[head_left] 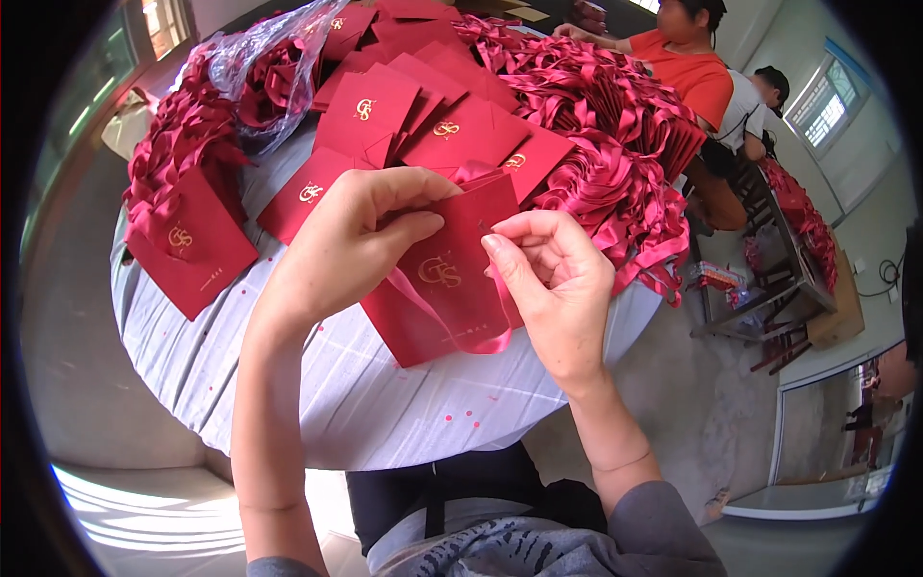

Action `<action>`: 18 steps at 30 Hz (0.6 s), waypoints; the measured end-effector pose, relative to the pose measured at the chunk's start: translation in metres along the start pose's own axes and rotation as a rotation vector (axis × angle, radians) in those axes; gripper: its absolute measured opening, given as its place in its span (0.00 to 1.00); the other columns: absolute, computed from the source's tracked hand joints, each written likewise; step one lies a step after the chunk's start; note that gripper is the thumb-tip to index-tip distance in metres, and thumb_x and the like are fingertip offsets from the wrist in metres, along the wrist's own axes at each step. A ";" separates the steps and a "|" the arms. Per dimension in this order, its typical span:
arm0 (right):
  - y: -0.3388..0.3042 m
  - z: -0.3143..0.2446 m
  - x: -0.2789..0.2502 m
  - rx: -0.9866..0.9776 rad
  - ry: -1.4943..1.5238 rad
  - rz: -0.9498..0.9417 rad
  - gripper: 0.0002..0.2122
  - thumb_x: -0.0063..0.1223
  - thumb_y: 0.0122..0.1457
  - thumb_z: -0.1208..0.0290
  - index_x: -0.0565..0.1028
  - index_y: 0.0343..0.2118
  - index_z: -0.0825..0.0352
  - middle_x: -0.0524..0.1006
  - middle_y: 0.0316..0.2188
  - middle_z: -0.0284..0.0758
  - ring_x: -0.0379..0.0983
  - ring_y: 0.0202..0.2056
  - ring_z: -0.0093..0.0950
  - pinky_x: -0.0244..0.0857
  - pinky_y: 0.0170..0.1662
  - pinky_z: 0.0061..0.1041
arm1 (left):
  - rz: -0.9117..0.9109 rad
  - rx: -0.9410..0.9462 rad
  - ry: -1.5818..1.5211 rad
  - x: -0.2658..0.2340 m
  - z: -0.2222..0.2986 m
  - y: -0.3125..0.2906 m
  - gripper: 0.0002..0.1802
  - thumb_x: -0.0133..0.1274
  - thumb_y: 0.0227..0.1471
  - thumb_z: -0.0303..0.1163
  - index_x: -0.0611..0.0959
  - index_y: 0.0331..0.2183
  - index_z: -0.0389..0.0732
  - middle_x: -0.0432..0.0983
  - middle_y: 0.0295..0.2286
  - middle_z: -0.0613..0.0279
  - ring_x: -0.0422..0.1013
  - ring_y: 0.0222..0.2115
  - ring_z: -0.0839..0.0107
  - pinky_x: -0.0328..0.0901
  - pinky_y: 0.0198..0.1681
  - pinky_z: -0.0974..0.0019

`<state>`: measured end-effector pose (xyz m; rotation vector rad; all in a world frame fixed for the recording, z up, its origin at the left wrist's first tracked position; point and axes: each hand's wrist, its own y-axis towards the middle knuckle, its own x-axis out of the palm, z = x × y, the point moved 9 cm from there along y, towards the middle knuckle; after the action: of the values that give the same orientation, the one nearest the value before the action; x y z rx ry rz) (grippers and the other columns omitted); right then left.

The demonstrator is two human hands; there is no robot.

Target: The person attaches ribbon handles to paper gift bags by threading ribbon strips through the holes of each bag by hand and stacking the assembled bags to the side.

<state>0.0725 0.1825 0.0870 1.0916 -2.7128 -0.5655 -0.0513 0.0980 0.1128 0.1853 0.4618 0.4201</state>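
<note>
From where I am standing, I am seeing the person's left hand (370, 226) gripping a red paper bag (396, 313) near its top; the hand is half closed, the thumb lying on the front face and the fingers curling over the upper edge. The right hand (558, 279) is bending its fingers inward, with thumb and forefinger almost meeting at the bag's right edge; I cannot tell whether something thin is between them. A pink-red ribbon (486, 346) is hanging in a loop across the front of the bag. The bag is leaning above the near part of a table with white cloth (192, 370). Behind it, more red bags (471, 135) are lying overlapped, and bags with tangled ribbons (615, 192) are heaping at the right.
</note>
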 end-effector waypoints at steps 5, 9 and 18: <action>0.001 -0.006 0.004 -0.102 -0.085 0.026 0.03 0.54 0.54 0.83 0.72 0.31 0.71 0.74 0.23 0.29 0.71 0.24 0.13 0.64 0.28 0.10 | -0.008 0.021 -0.013 -0.001 0.001 -0.004 0.13 0.49 0.50 0.16 0.78 0.41 0.28 0.75 0.31 0.66 0.68 0.33 0.82 0.65 0.41 0.76; 0.002 -0.010 0.003 -0.147 -0.122 0.047 0.04 0.56 0.53 0.83 0.73 0.28 0.71 0.75 0.22 0.29 0.71 0.23 0.13 0.65 0.26 0.11 | 0.009 0.010 -0.033 0.000 0.004 -0.007 0.12 0.49 0.50 0.16 0.78 0.40 0.28 0.75 0.31 0.66 0.68 0.33 0.82 0.65 0.41 0.75; -0.001 -0.013 -0.002 -0.178 -0.123 0.093 0.05 0.58 0.49 0.84 0.72 0.25 0.70 0.74 0.20 0.31 0.72 0.21 0.16 0.66 0.24 0.16 | 0.073 0.037 0.102 0.006 0.019 -0.013 0.12 0.50 0.49 0.17 0.78 0.39 0.28 0.78 0.31 0.60 0.71 0.34 0.79 0.66 0.41 0.73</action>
<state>0.0783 0.1799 0.0988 0.9102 -2.7339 -0.8666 -0.0328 0.0874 0.1240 0.2182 0.5648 0.4947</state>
